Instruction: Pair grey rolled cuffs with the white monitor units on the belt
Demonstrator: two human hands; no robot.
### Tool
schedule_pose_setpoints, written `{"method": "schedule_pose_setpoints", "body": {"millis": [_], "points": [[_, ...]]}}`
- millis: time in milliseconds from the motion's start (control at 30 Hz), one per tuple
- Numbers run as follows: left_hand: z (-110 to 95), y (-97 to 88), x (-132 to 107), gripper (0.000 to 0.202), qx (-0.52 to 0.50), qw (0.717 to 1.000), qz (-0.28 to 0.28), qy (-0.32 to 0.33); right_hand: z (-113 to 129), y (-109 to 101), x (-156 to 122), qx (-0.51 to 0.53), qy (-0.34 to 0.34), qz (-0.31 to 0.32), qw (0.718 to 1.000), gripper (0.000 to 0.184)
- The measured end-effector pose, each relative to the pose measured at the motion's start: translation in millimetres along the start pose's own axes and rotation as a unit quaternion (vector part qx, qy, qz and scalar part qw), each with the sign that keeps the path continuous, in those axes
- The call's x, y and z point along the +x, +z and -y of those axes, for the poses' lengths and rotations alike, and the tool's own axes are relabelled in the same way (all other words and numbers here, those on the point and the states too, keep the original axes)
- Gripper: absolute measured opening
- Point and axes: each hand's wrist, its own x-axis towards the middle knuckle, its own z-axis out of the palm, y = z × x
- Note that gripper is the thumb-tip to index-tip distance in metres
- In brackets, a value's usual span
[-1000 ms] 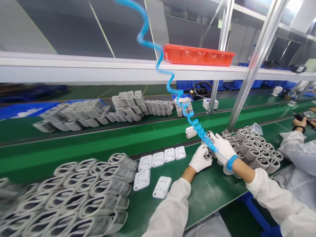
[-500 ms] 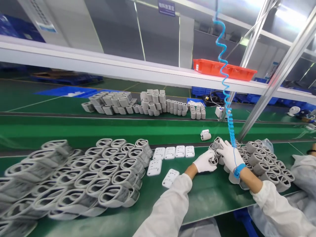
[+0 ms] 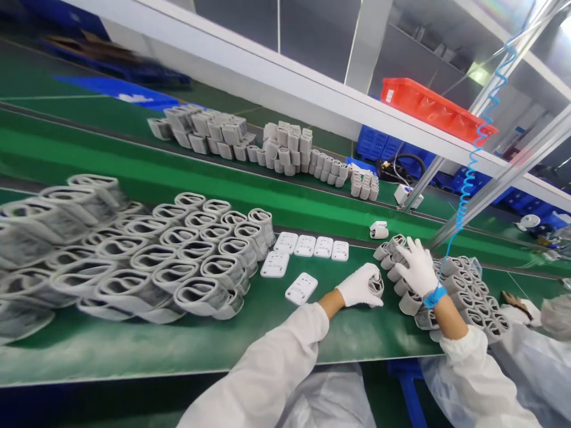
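My left hand [image 3: 359, 285], in a white glove, is wrapped around a grey oval housing [image 3: 376, 284] just above the green table [image 3: 276, 333]. My right hand [image 3: 417, 268], also gloved, rests with fingers spread on a pile of grey housings [image 3: 464, 291] at the right. A blue wrist strap [image 3: 434, 296] circles my right wrist, and its coiled blue cord [image 3: 468, 178] rises to the upper right. Several white flat plates [image 3: 312, 246] lie in a row left of my hands, with one white plate [image 3: 301, 288] nearest my left forearm.
A large stack of grey housings [image 3: 147, 255] fills the left of the table. Behind it runs a green conveyor belt [image 3: 223, 184] carrying one white part [image 3: 379, 229]. More grey housings [image 3: 250, 142] line the far bench. An orange tray [image 3: 432, 110] sits on the shelf. Another person's sleeve [image 3: 530, 356] is at right.
The view has swung and tilted, so the table now slopes down to the right. My left hand still grips the grey housing; my right hand stays on the right pile.
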Motion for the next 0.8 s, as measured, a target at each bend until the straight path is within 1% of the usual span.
{"method": "schedule_pose_setpoints", "body": {"millis": [67, 100, 133, 167, 233, 300, 333, 367, 400, 467, 533, 567, 633, 700, 733, 800], "points": [[-1.4, -2.3, 0.5, 0.073, 0.010, 1.000, -0.014, -0.010, 8.2, -4.5, -20.2, 0.087, -0.006, -0.067, 0.994, 0.053], [-1.7, -3.6, 1.2, 0.073, 0.014, 1.000, -0.019, -0.014, 14.6, -2.4, -33.1, 0.142, -0.015, -0.091, 0.986, 0.051], [-1.6, -5.0, 1.6, 0.072, 0.018, 0.999, -0.022, -0.016, 22.4, 3.6, -46.6, 0.200, -0.020, -0.100, 0.975, 0.051], [-1.3, -6.2, 1.8, 0.068, 0.020, 0.999, -0.023, -0.019, 31.3, 13.6, -59.4, 0.247, -0.015, -0.095, 0.964, 0.053], [-0.2, -8.3, 1.4, 0.054, 0.021, 0.999, -0.025, -0.021, 50.5, 43.5, -79.8, 0.310, 0.018, -0.066, 0.948, 0.063], [1.4, -10.1, 0.8, 0.033, 0.020, 0.999, -0.028, -0.012, 68.2, 79.6, -90.5, 0.360, 0.077, -0.053, 0.928, 0.076], [2.3, -10.8, 0.8, 0.021, 0.021, 0.999, -0.031, -0.004, 75.6, 96.6, -92.6, 0.386, 0.108, -0.050, 0.915, 0.080], [3.3, -11.3, 1.0, 0.014, 0.024, 0.999, -0.035, 0.004, 81.7, 111.3, -93.3, 0.411, 0.136, -0.052, 0.900, 0.081], [4.4, -11.5, 1.5, 0.015, 0.031, 0.999, -0.041, 0.010, 86.7, 123.0, -93.1, 0.436, 0.158, -0.058, 0.884, 0.081], [6.7, -11.4, 1.9, 0.024, 0.055, 0.997, -0.056, 0.010, 93.5, 136.7, -92.2, 0.476, 0.189, -0.083, 0.855, 0.079], [10.4, -11.5, 0.6, 0.028, 0.081, 0.994, -0.075, 0.001, 96.6, 140.3, -91.7, 0.498, 0.206, -0.103, 0.836, 0.082], [13.6, -12.2, -0.4, 0.032, 0.087, 0.992, -0.090, -0.004, 97.1, 140.1, -91.2, 0.500, 0.209, -0.101, 0.834, 0.086], [23.4, -15.2, -1.6, 0.037, 0.090, 0.990, -0.104, -0.017, 95.5, 138.3, -88.0, 0.496, 0.195, -0.072, 0.843, 0.093], [33.7, -19.4, -0.8, 0.042, 0.102, 0.989, -0.100, -0.023, 91.4, 134.6, -81.8, 0.495, 0.168, -0.040, 0.852, 0.096], [36.5, -21.5, -0.2, 0.044, 0.105, 0.991, -0.086, -0.021, 89.2, 131.2, -78.1, 0.494, 0.154, -0.033, 0.855, 0.093], [34.1, -25.8, -0.9, 0.044, 0.113, 0.990, -0.080, -0.014, 86.1, 121.0, -71.1, 0.499, 0.116, -0.010, 0.859, 0.076]]}}
